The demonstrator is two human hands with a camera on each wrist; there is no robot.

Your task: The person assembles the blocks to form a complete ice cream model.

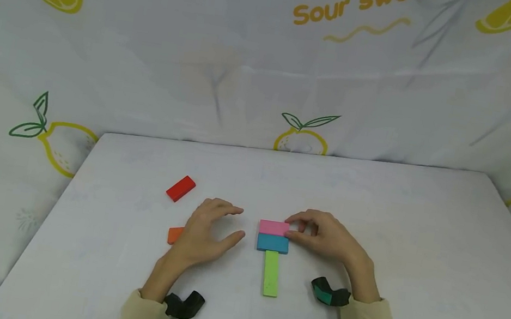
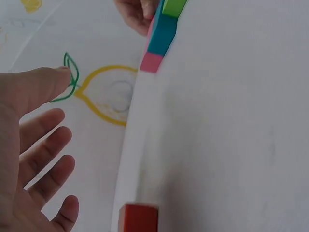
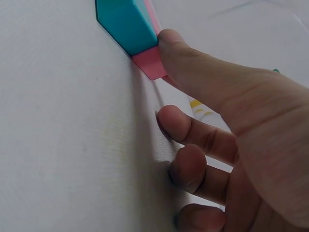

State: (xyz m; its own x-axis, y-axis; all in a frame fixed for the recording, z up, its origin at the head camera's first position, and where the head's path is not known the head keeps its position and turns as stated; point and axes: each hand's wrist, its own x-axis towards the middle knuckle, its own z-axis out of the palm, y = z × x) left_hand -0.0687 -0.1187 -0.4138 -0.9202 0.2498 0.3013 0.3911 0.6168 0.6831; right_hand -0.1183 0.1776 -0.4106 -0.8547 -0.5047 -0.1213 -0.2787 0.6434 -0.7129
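Observation:
My right hand (image 1: 325,237) pinches the right end of a pink block (image 1: 272,228) between thumb and index finger, while its other fingers stay off the block. Flush against the pink block's near side lies a blue block (image 1: 272,243), and a light green block (image 1: 271,274) runs lengthwise from the blue one towards me. To the left of this row, my left hand (image 1: 202,231) has its thumb and fingers spread apart with nothing between them. It partly covers an orange block (image 1: 175,235). In the right wrist view the thumb (image 3: 186,60) touches the pink block's edge.
A red block (image 1: 180,188) lies slanted at the back left of the white table (image 1: 420,250). Behind the table's far edge hangs a white cloth (image 1: 176,59) with lemon prints. Black curved pieces (image 1: 184,304) sit at both wrists by the beige sleeves.

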